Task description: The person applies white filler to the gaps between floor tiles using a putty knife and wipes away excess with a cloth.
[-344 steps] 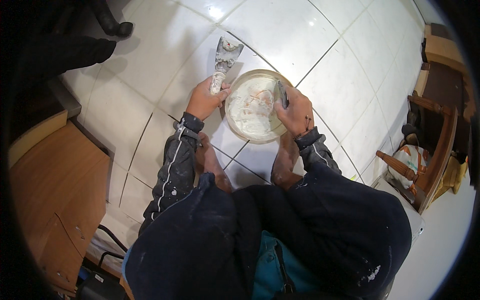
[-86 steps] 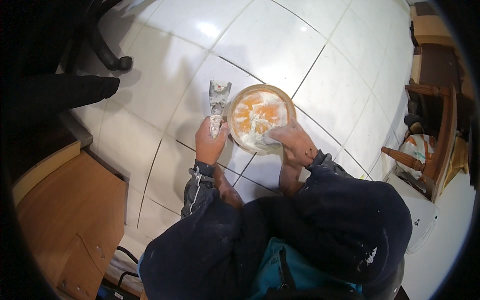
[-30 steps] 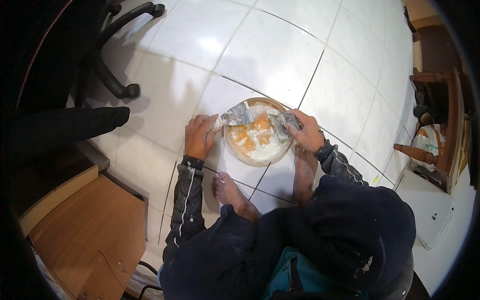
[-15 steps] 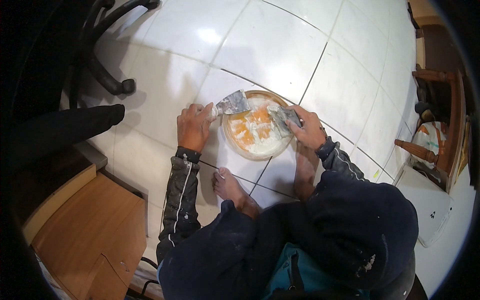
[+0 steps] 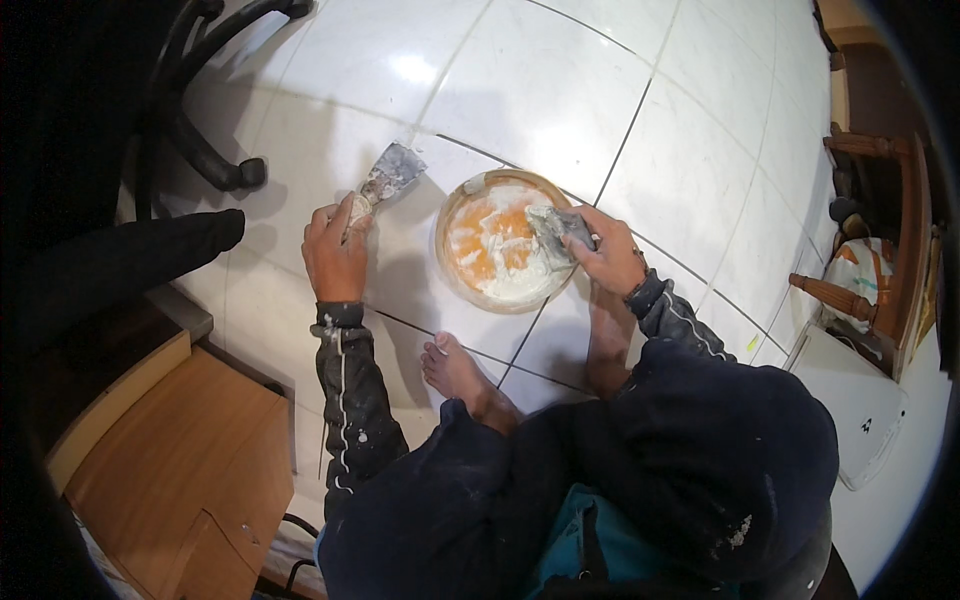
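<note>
A round, shallow tub (image 5: 449, 275) stands on the tiled floor before my feet, its orange inside streaked with white paste (image 5: 520, 287). My left hand (image 5: 336, 245) is closed around the handle of a putty knife (image 5: 396, 170), its smeared blade held out left of the tub, apart from it. Over the tub's right side, my right hand (image 5: 607, 250) grips a grey, paste-smeared scraper blade (image 5: 553, 236) with white paste at its edge. The thumb lies on the blade, and the fingers hide part of it.
White floor tiles (image 5: 530, 90) surround the tub. My bare left foot (image 5: 460, 375) is just in front of it. A black chair base (image 5: 215, 160) stands at the far left, a wooden cabinet (image 5: 170, 450) at the near left. Wooden furniture (image 5: 850, 295) and a white panel (image 5: 845, 400) are at the right.
My left hand has drawn the putty knife away from the tub's rim, leftward, and the blade now points up and right. The right hand stays over the tub, shifted slightly. The tub has moved slightly left.
</note>
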`<state>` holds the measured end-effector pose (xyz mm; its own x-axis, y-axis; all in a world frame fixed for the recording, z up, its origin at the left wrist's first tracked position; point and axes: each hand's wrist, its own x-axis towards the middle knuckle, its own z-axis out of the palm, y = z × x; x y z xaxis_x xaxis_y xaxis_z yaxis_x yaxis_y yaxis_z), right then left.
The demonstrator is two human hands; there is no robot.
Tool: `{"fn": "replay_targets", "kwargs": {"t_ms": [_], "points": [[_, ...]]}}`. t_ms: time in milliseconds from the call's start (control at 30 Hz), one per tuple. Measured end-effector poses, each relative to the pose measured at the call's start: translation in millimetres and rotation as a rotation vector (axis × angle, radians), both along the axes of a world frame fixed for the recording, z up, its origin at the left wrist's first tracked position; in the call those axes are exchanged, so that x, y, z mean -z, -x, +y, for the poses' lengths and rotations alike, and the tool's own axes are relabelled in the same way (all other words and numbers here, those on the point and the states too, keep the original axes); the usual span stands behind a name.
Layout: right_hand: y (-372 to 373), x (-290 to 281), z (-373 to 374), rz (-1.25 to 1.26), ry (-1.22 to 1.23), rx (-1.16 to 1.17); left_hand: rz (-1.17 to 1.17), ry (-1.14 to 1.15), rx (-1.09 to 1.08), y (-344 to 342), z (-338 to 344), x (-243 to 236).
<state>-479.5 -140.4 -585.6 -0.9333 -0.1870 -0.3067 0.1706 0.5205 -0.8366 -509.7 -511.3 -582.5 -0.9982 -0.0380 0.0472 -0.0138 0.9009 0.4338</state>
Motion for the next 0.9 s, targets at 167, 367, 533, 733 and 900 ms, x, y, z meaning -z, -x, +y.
{"fn": "replay_targets", "kwargs": {"t_ms": [167, 367, 533, 733, 900], "points": [[-3, 9, 2, 0.030, 0.002, 0.004, -0.207, -0.682, 0.048, -16, 16, -19], [-2, 5, 0, -0.040, -0.035, -0.022, -0.538, -1.088, -0.043, -20, 16, -11], [-4, 8, -3, 0.062, 0.028, 0.030, -0.683, -0.926, -0.020, -12, 17, 7], [-4, 4, -5, 0.076, 0.032, 0.021, -0.682, -0.649, 0.025, -5, 20, 18], [-4, 3, -4, 0.045, -0.002, 0.021, -0.738, -0.615, 0.039, 10, 22, 13]]}}
